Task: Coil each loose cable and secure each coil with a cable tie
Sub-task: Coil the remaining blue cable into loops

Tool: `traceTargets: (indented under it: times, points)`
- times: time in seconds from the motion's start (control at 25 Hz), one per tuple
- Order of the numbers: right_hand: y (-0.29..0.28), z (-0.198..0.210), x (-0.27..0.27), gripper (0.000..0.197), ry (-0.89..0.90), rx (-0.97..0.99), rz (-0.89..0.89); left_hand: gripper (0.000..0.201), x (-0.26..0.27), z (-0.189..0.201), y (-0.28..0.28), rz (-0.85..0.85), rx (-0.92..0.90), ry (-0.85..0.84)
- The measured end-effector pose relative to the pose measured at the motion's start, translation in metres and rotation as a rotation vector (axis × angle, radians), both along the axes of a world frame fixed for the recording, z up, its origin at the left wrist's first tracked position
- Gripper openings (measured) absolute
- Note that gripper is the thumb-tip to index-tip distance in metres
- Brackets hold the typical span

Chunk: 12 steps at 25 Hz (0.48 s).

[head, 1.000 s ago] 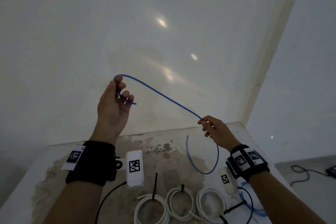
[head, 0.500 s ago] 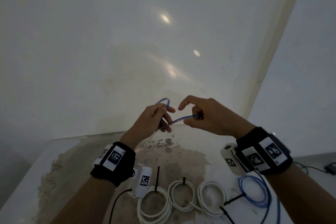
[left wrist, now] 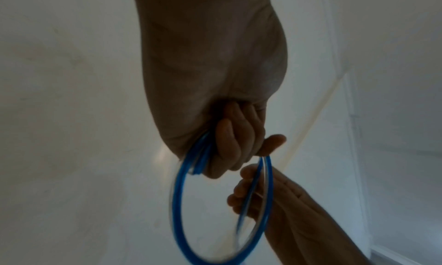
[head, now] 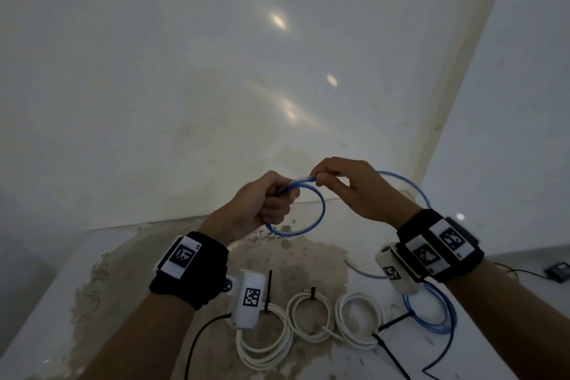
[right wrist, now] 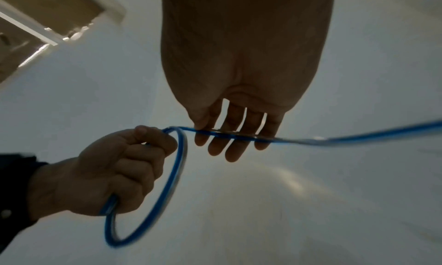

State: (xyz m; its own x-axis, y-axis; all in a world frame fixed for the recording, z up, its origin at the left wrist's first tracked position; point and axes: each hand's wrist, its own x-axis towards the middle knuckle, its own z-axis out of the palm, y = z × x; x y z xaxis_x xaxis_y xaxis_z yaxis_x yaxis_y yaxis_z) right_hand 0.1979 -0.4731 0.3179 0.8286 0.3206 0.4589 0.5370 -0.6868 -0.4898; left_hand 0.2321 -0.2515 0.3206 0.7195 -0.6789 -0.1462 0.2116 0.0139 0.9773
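A thin blue cable (head: 322,210) is held up above the table between both hands. My left hand (head: 283,197) grips it in a fist, and one round loop (left wrist: 177,203) hangs below that fist. My right hand (head: 317,179) pinches the cable right beside the left thumb, with the strand lying across its fingers (right wrist: 229,136). From there the loose length arcs behind the right wrist (head: 410,188) and drops to the table. The right wrist view also shows the left fist (right wrist: 114,170) around the loop (right wrist: 167,193).
On the stained white table (head: 308,262) three white cable coils (head: 310,315) lie near me, each with a black tie. A blue coil (head: 431,311) and a loose black tie (head: 390,352) lie under my right forearm. A wall stands close behind.
The hands, far apart a second ago, have come together. The right hand brought the stretched cable to the left fist, and a round loop now hangs there.
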Motion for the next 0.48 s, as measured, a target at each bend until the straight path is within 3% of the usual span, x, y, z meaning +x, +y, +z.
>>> traceTargets:
  times: [0.28,0.48]
  points:
    - [0.006,-0.046,-0.021,0.019,0.482,0.51,0.026,0.031,0.001,0.007,0.012,0.164,-0.488,0.194]
    - [0.013,-0.095,-0.033,0.018,0.466,0.496,-0.137,0.034,0.009,0.0,0.036,0.319,-0.512,0.139]
